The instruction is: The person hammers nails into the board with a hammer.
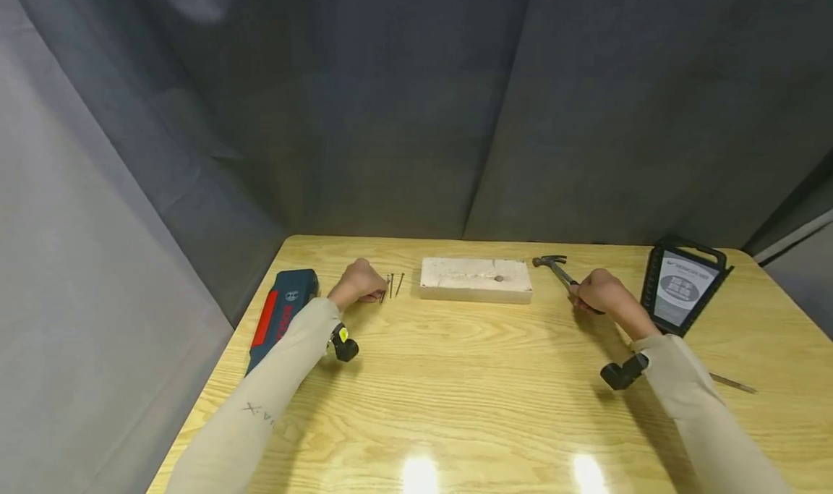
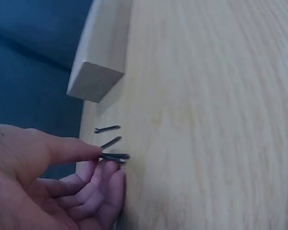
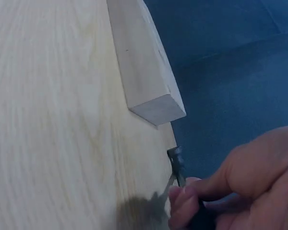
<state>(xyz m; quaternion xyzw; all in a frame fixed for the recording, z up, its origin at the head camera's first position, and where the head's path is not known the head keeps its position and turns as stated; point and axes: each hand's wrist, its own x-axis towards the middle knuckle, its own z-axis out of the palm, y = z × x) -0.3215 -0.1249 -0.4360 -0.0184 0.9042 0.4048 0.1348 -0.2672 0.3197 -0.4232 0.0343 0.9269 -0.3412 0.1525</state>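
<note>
My left hand (image 1: pixel 360 282) is low over the left part of the table, pinching a nail (image 2: pixel 116 156) between thumb and fingers. Two more dark nails lie just beyond the fingertips, the farther nail (image 1: pixel 400 285) nearer the wooden block. On the right, my right hand (image 1: pixel 600 291) grips the dark handle of a claw hammer (image 1: pixel 552 261), its metal head pointing away toward the back edge. The right wrist view shows the hammer head (image 3: pixel 175 157) close to the end of the block. Between the hands, the pale wooden block (image 1: pixel 475 291) lies flat, with a dark round spot on top.
A blue and red Bosch case (image 1: pixel 283 309) lies by the left forearm. At the back right is a black case with a grey label (image 1: pixel 678 291). A thin metal rod (image 1: pixel 732 383) sticks out beyond the right sleeve. Dark curtains hang behind the wooden table (image 1: pixel 455 385).
</note>
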